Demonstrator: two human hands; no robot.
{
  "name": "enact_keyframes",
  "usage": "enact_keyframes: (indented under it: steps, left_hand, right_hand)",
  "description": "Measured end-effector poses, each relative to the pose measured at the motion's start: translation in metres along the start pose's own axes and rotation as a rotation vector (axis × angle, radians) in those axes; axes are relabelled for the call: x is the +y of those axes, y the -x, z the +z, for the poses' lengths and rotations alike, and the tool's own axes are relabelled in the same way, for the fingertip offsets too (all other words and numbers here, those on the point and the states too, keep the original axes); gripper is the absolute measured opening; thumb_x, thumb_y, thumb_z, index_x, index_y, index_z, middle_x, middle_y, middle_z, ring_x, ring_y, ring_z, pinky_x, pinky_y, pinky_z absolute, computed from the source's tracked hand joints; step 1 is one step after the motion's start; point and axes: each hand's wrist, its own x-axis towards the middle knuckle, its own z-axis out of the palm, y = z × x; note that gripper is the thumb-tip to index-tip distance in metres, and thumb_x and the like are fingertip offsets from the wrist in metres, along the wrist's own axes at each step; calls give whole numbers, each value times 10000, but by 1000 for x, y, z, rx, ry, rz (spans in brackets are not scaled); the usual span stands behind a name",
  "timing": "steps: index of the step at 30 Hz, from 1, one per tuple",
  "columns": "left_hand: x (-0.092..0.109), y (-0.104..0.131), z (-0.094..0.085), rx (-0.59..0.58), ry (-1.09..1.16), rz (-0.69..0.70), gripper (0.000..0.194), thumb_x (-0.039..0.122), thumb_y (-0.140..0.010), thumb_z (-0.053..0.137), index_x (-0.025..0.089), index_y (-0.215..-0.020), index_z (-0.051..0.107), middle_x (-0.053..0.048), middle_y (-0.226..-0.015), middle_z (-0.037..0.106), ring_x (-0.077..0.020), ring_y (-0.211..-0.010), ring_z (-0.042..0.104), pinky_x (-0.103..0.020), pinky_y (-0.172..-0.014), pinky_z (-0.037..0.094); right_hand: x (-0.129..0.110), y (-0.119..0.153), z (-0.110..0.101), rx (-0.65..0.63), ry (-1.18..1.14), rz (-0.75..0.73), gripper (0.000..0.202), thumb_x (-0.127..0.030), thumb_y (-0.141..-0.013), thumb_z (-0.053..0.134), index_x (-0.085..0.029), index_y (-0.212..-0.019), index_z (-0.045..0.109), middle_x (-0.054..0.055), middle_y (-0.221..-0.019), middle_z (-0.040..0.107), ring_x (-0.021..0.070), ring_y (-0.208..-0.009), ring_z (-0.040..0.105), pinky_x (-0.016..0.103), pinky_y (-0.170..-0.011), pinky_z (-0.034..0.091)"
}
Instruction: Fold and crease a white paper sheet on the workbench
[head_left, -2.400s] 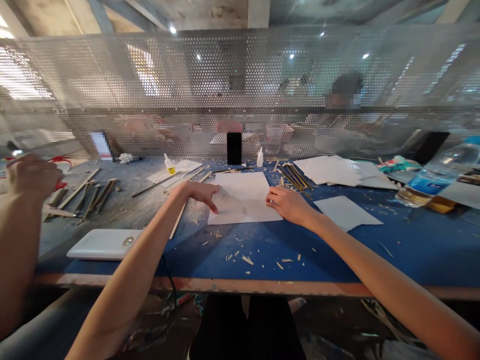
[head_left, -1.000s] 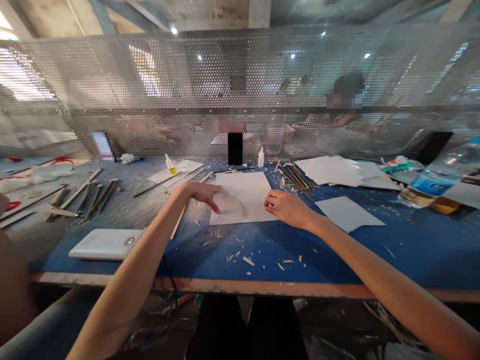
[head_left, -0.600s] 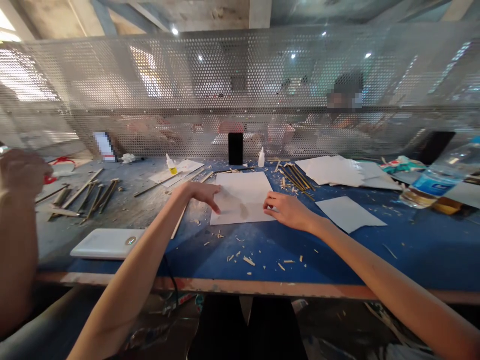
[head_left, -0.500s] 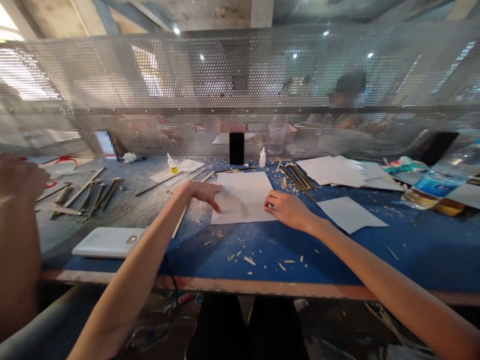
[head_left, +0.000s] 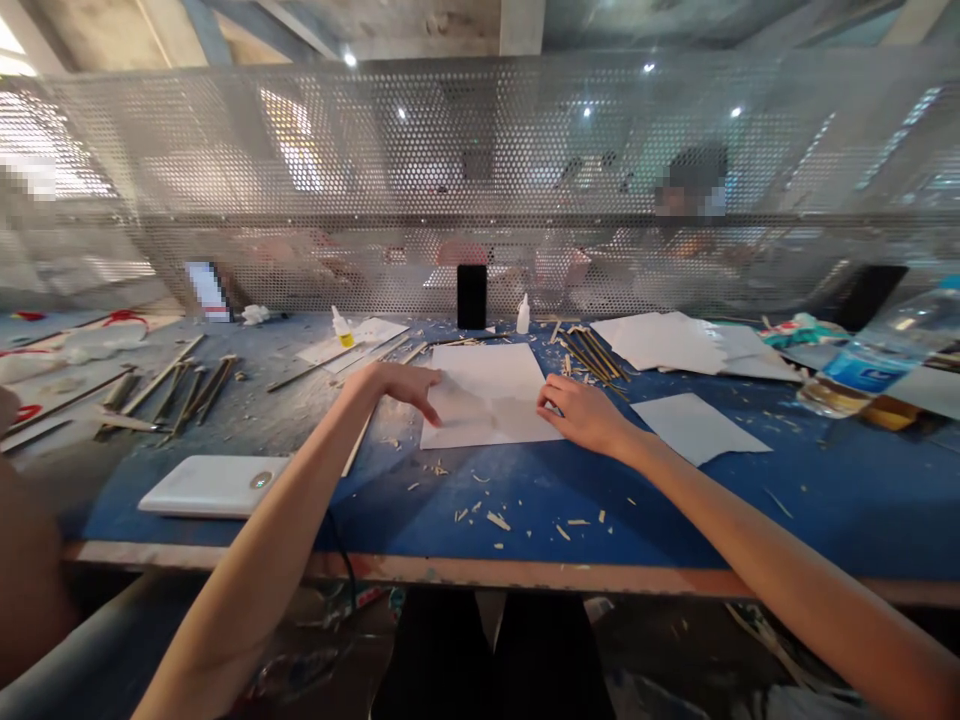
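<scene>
A: Where does the white sheet (head_left: 484, 395) lie?

B: Flat on the blue tabletop (head_left: 637, 540), straight in front of the person, between the two hands

A: What is the left hand (head_left: 405, 388) doing there?

B: It is at the sheet's left edge, with the thumb spread well away from the outstretched fingers, both reaching over the paper

A: And the right hand (head_left: 577, 410)?

B: At the opposite edge, fingers bent and drawn in, thumb close to the forefinger. Whether they pinch the paper or merely rest on it, one cannot tell

A: What is around them?

B: Pale wood shavings (head_left: 496, 520) are scattered on the near side of the sheet, and some thin sticks (head_left: 596, 355) lie just beyond the right hand. To the right is a smaller piece of paper (head_left: 699, 428), with a pile of papers (head_left: 660, 342) behind it

A: Farther back?

B: A black upright device (head_left: 472, 297) stands before the perforated metal screen (head_left: 480, 150), a small white bottle (head_left: 523, 316) near it. A yellow-labelled bottle (head_left: 343, 330) is over to the left

A: And by the left forearm?

B: A white rounded device (head_left: 210, 488), near the table's front edge; another person's arm (head_left: 26, 570) shows at the far left
</scene>
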Motion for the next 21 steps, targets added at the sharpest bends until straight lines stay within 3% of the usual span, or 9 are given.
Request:
enact_keyframes:
  steps: [5, 10, 16, 21]
  left_hand:
    - [-2, -2, 1, -6, 16, 14, 1109, 739, -570, 691, 218, -1481, 331, -132, -1445, 450, -396, -1306, 379, -392, -1031, 321]
    - [-2, -2, 1, -13, 20, 24, 1070, 741, -586, 678, 193, -1449, 361, -152, -1433, 454, -396, -1306, 379, -393, -1018, 338]
    - [0, -1, 0, -20, 13, -4, 1045, 719, -591, 684, 159, -1422, 390, -172, -1401, 483, -412, -1304, 376, -405, -1017, 340]
    - [-1, -1, 1, -13, -13, 20, 1096, 751, -594, 665, 160, -1458, 342, -173, -1471, 401, -386, -1323, 361, -389, -1038, 325]
  right_hand:
    - [-5, 0, 1, -86, -187, -51, 80, -230, -919, 551, -191, -863, 593, 35, -939, 626, 150, -798, 593, 261, -706, 428]
    - [4, 0, 2, -16, -41, 32, 94, -213, -921, 531, -181, -869, 603, 65, -963, 614, 182, -843, 592, 283, -703, 421]
    - [2, 0, 3, -97, -227, -43, 88, -225, -923, 539, -187, -850, 567, 38, -928, 615, 148, -795, 581, 257, -699, 423]
    - [5, -1, 4, -23, -126, 17, 86, -212, -924, 525, -190, -854, 570, 51, -952, 598, 169, -826, 575, 275, -711, 411]
